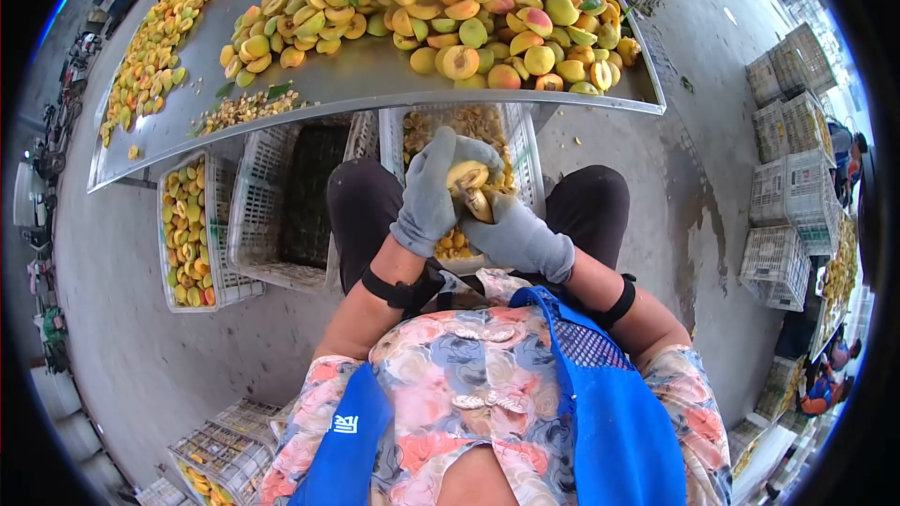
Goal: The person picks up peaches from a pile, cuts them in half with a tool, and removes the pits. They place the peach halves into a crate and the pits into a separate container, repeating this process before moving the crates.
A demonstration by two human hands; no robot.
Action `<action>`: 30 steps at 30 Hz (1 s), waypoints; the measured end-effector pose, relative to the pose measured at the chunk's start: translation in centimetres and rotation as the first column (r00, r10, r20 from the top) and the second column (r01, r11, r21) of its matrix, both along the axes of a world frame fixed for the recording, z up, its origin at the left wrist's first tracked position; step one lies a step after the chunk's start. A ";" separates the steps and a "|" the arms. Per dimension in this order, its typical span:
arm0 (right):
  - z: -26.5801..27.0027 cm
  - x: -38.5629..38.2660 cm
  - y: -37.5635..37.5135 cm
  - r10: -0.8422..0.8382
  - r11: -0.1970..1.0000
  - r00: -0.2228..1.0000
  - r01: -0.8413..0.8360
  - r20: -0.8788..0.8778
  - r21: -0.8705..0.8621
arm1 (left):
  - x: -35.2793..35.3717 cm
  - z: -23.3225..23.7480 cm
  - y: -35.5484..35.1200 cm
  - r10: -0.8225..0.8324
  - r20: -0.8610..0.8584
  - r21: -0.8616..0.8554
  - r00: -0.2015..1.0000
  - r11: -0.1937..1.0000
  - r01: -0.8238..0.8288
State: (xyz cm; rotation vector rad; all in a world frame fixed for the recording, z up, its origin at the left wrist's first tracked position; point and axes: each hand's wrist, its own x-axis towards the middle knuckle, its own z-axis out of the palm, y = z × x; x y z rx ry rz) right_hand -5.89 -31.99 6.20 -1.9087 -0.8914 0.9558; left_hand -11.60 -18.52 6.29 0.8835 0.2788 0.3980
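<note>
In the head view, my gloved hands are close together over a white crate between my knees. My left hand (433, 189) is closed around a yellow peach half (467, 174), its cut side showing. Just below it, my right hand (521, 234) grips a second peach piece (479, 206), with its fingers pressed against the first. A small dark shape lies between the two pieces, and I cannot tell whether it is a pit or a tool. Underneath, the white crate (528, 152) holds peach pieces and pits, partly covered by my hands.
A metal table (375, 70) ahead bears a large heap of peaches (469, 14), cut halves (155, 56) at left and pits (244, 111) near its edge. To the left stand a dark-bottomed crate (253, 225) and a crate of peaches (187, 230). Stacked crates (792, 169) stand at right.
</note>
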 end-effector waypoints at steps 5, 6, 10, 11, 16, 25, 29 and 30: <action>4.8 0.5 -0.5 0.035 0.995 0.833 -0.079 -0.552 -0.055 | -0.3 -1.4 1.1 -0.178 0.198 -0.145 0.964 0.967 0.208; 5.8 0.8 -0.5 0.029 0.987 0.760 -0.125 -0.649 -0.102 | -0.4 -2.2 1.3 -0.205 0.263 -0.218 0.943 0.939 0.265; 4.4 1.1 -0.4 0.131 0.990 0.550 -0.109 -0.825 0.085 | 0.6 -4.1 0.9 -0.192 0.490 -0.335 0.850 0.859 0.387; 3.8 1.2 -0.4 0.215 0.977 0.666 -0.154 -0.714 0.150 | 0.5 -3.7 0.9 -0.184 0.458 -0.347 0.870 0.864 0.365; 0.1 -0.3 0.6 0.196 0.902 0.951 -0.271 0.240 0.336 | 0.9 -3.3 2.4 -0.112 0.004 -0.693 0.994 0.716 0.084; -8.8 4.3 -1.0 0.297 0.946 0.827 -0.189 0.477 -0.261 | -3.5 0.3 15.6 0.845 0.095 0.873 0.527 0.184 -0.452; -9.6 5.1 -0.2 0.371 0.928 0.787 -0.300 0.493 -0.220 | 1.5 -1.3 16.8 0.696 0.014 0.881 0.718 0.330 -0.338; -10.4 4.8 -0.3 0.259 0.965 0.840 -0.241 0.478 -0.099 | 3.6 -1.4 15.7 0.604 0.016 0.906 0.797 0.329 -0.268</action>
